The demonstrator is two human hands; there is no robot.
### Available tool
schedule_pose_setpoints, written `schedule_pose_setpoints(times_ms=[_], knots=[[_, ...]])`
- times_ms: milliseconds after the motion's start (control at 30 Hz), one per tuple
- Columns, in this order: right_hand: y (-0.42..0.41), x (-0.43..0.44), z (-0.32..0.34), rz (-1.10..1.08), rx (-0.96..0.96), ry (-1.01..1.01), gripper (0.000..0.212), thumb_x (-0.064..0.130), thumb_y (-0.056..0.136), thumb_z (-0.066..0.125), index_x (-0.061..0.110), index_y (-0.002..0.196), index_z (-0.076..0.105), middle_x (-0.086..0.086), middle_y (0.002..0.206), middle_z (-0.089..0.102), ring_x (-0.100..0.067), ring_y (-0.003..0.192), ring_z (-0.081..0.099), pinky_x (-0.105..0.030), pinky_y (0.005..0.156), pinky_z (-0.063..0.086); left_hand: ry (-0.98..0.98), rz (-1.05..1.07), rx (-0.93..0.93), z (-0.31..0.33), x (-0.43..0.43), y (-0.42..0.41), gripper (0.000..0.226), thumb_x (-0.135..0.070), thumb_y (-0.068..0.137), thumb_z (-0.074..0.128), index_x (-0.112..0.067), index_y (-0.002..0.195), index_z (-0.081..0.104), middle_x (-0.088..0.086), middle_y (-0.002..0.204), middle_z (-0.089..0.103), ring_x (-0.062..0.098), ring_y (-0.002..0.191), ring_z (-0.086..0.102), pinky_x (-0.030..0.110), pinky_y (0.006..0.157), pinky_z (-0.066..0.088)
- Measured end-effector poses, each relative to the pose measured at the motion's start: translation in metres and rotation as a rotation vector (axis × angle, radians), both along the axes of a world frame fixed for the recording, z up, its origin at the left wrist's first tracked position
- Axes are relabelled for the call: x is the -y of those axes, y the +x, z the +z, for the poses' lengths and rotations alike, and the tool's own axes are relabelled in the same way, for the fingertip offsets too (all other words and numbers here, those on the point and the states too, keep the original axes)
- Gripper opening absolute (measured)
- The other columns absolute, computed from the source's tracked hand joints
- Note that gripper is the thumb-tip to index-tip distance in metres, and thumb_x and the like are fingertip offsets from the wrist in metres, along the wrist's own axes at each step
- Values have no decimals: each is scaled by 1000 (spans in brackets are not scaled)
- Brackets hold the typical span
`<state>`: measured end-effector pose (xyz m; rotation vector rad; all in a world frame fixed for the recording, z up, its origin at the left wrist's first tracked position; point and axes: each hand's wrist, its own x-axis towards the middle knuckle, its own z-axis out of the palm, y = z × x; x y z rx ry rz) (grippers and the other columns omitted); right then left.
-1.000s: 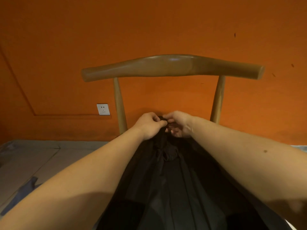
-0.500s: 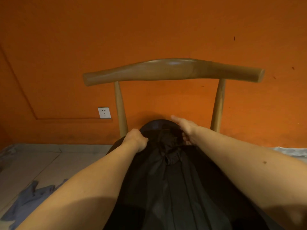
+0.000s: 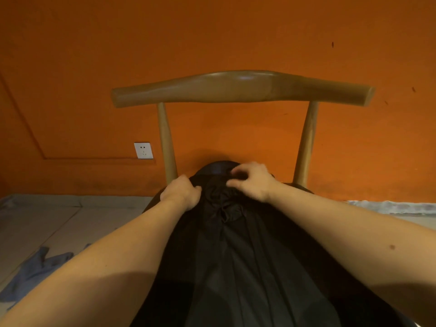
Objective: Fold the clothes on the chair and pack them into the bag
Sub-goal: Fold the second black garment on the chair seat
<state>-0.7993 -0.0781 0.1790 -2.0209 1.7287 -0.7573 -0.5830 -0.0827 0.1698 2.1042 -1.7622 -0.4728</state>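
Note:
A black garment (image 3: 238, 256) lies spread lengthwise over the seat of a wooden chair (image 3: 240, 87), its far end bunched near the chair's back edge. My left hand (image 3: 182, 193) is closed on the garment's far left corner. My right hand (image 3: 253, 181) rests on the far right part of the bunched cloth, fingers curled and pinching at it. A little of the dark seat (image 3: 218, 167) shows beyond the cloth. No bag is in view.
An orange wall with a white socket (image 3: 143, 150) stands right behind the chair. A blue-grey garment (image 3: 35, 270) lies on the grey floor at the lower left. A pale strip of cloth (image 3: 391, 205) runs along the wall's foot at the right.
Both hands were pinched together at the garment's far end and have moved apart. The cloth's far end has been laid down and spread over the seat.

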Motion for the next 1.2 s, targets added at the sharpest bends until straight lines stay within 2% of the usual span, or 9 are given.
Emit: schedule_pose_setpoints(times_ms=[67, 133, 367, 500, 633, 767, 967, 1067, 1200], knots=[[4, -6, -12, 178, -257, 59, 6, 39, 83, 69, 39, 79, 73, 11, 108, 71, -23, 124, 53, -47, 109, 42, 3, -21, -42, -1, -4, 3, 32, -35, 96, 61, -15, 119, 53, 6, 111, 59, 28, 102, 59, 44, 91, 53], [-3, -13, -14, 157, -362, 77, 14, 25, 91, 65, 32, 83, 73, 9, 110, 70, -23, 126, 47, -46, 108, 37, -29, -12, -88, -2, -8, 8, 34, -30, 95, 65, -14, 123, 53, 10, 117, 60, 31, 109, 60, 46, 96, 53], [-21, -42, -14, -17, -79, -7, 27, 21, 100, 57, 26, 121, 73, -1, 144, 58, -25, 142, 42, -50, 121, 30, -131, 53, -219, -1, -36, 13, 55, -36, 97, 65, -7, 140, 48, 14, 132, 59, 34, 121, 57, 41, 98, 49], [-25, -84, -10, 34, -103, -55, 34, 32, 99, 59, 28, 131, 68, 2, 149, 54, -21, 145, 41, -53, 121, 29, -113, -39, -44, 1, -72, 14, 67, -50, 91, 64, -14, 145, 47, 11, 143, 51, 33, 131, 49, 45, 109, 44], [-25, -133, -4, 154, -418, 104, 44, 44, 103, 51, 28, 143, 58, 3, 160, 42, -23, 149, 35, -51, 120, 25, -121, -315, 187, -10, -121, 18, 55, -54, 99, 51, -24, 145, 52, 3, 151, 47, 29, 142, 32, 44, 117, 32], [-28, -187, 6, -3, -260, -2, 39, 33, 105, 51, 22, 141, 61, -1, 155, 48, -23, 148, 35, -51, 117, 27, -98, -210, 189, -14, -152, 39, 53, -50, 106, 36, -23, 149, 49, 4, 158, 42, 31, 147, 28, 47, 119, 27], [-15, -303, -4, -131, 56, -202, 31, 24, 102, 58, 26, 133, 62, 12, 126, 61, -6, 125, 51, -23, 109, 38, -332, -152, 173, -16, -254, 40, 43, -46, 104, 45, -21, 135, 59, 3, 142, 53, 27, 133, 42, 45, 111, 34], [-7, -354, -25, -296, 276, -238, 15, 24, 100, 61, 37, 106, 59, 16, 99, 60, -6, 93, 62, -26, 89, 56, -486, -86, 44, -25, -312, 36, 18, -40, 100, 57, -23, 98, 61, -4, 101, 59, 14, 93, 52, 36, 88, 43], [-4, -395, -66, -493, 392, -100, 13, 26, 98, 64, 31, 90, 54, 6, 84, 63, -13, 79, 63, -41, 84, 59, -199, -25, -247, -49, -357, 33, 35, -45, 101, 57, -21, 76, 53, -2, 67, 57, 15, 68, 58, 35, 67, 48]])
